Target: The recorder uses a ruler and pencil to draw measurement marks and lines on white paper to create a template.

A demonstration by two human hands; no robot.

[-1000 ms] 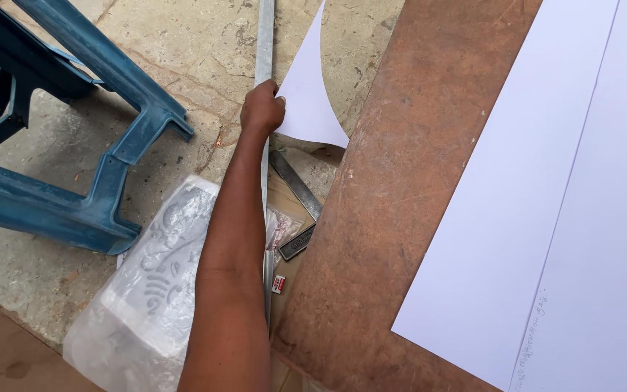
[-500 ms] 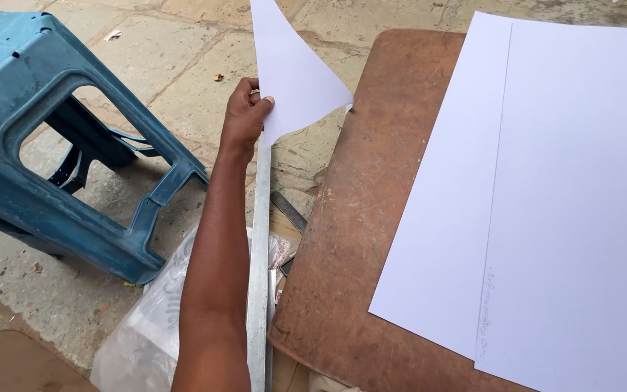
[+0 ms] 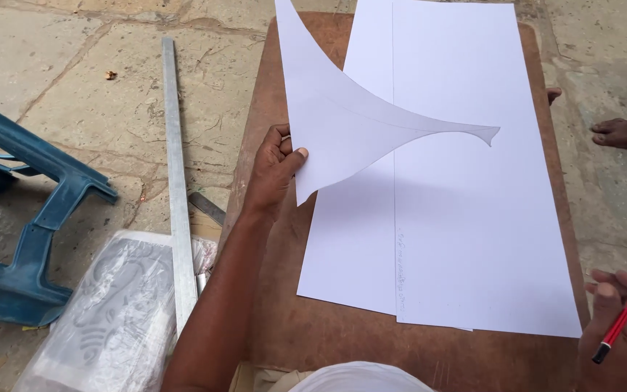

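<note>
While the left hand [image 3: 273, 170] pinches a curved white paper cutout [image 3: 350, 120] above the large white sheets [image 3: 466, 218] on the brown table [image 3: 342, 337], the right hand [image 3: 622, 330], partly cut off at the frame's corner, grips a red pencil [image 3: 625, 313].

Brown board [image 3: 284, 334] on stone floor [image 3: 96, 109], large white sheet [image 3: 473, 218] flat on it

open white sheet [image 3: 466, 218] right of cutout [image 3: 350, 123], metal bar [image 3: 175, 181] left
</note>
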